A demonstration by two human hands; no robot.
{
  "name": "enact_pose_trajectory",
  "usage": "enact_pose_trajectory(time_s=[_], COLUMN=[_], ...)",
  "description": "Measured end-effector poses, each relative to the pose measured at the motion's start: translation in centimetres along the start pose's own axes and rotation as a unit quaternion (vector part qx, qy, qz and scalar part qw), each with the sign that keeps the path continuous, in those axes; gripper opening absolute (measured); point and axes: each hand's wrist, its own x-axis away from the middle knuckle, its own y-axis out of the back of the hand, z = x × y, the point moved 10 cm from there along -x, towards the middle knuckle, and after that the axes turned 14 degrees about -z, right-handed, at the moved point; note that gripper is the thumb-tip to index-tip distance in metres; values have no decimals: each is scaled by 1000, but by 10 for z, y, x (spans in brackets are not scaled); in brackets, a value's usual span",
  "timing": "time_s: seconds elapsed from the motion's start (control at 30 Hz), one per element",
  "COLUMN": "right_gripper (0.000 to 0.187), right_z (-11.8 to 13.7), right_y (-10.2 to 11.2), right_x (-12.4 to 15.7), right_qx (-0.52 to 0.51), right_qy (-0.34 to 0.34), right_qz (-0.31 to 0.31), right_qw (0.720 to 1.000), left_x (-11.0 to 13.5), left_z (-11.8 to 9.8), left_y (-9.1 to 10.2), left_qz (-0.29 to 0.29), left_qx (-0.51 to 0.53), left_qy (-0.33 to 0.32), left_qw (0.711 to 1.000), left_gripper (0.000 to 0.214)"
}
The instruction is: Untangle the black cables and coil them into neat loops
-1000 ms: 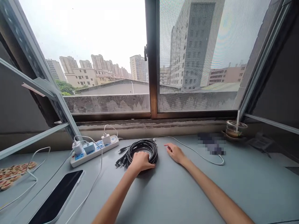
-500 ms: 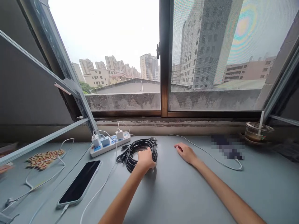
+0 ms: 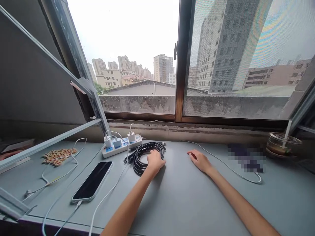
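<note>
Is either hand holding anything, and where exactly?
The left hand grips the black cable coil by its near right side, thumb outside the ring. The right hand shows nothing held.

Grey tabletop, brown-framed window, pale sky, dim grey wall

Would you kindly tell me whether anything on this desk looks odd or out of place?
Right of the right hand, a pixelated patch hides whatever lies on the desk there, which looks odd. Otherwise, nothing plainly stands out.
</note>
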Motion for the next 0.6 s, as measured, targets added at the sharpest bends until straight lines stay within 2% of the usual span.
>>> enact_pose_trajectory(time_s=[0.1,0.23,0.4,0.6], right_gripper=[30,32,34,34], right_z=[1,0,2,3], right_y=[0,0,1,1], right_x=[1,1,1,1], right_qx=[-3,-3,2,6], right_qy=[1,0,0,3], right_qz=[-2,-4,-6,-8], right_qw=[1000,1000,1000,1000], left_x=[-5,-10,-11,-14], left_z=[13,25,18,14], left_y=[2,7,10,14], left_qz=[9,-11,-48,-77], left_qx=[-23,-40,-39,-13], left_qy=[22,51,35,15], left_qw=[999,998,997,997], left_gripper=[50,53,50,34])
